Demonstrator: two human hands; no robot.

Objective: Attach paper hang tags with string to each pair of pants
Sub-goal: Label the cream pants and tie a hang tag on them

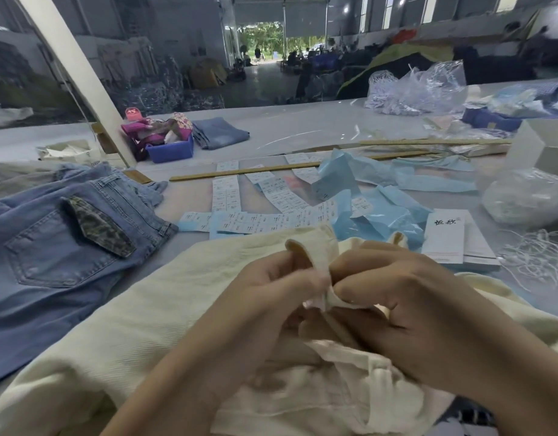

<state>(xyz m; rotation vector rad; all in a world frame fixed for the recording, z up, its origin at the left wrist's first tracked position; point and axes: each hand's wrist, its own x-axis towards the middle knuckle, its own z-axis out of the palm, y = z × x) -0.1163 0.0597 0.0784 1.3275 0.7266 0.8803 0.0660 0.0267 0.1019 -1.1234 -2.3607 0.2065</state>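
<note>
Both hands, left hand [271,287] and right hand [394,297], pinch a waistband fold of the cream pants [152,309] lying before us on the table. We judge the loop must stay pinched open; loose strings [535,256] and hang tags [444,237] wait just right.

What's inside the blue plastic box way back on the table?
The blue box holds bunched pink and patterned cloth spilling over its rim, plus something white. Whatever lies deeper is covered by the cloth. Folded jeans lie beside it.

The cream pants [164,303] run off the bottom edge; print on the label strips [240,221] is too small to read
</note>
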